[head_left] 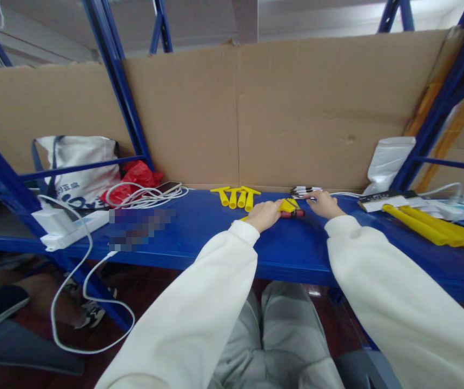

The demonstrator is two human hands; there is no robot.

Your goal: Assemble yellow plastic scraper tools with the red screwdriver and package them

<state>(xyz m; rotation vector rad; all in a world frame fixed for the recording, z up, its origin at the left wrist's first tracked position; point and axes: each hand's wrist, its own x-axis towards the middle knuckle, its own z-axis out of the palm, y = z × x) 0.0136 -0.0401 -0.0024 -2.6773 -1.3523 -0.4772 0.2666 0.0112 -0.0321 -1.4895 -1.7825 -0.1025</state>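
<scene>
At the middle of the blue shelf, my left hand [264, 216] is closed on a yellow tool [289, 205], whose wide end shows beyond the fingers. A dark red cylinder [293, 214] lies beside that end. My right hand [323, 205] reaches to a small pile of black and white pens [303, 190] near the cardboard. Its fingers look pinched together at the pile, and what they hold is too small to make out. Several yellow T-shaped pieces [241, 198] lie left of my left hand.
Long yellow tubes [430, 227] and a dark box [386, 199] are at the right, near a white pouch [390, 162]. Coiled white cables [146, 195], a red bag [138, 175], a cloth bag [81, 162] and a power strip [78, 229] are left. A person's legs [41, 297] show lower left.
</scene>
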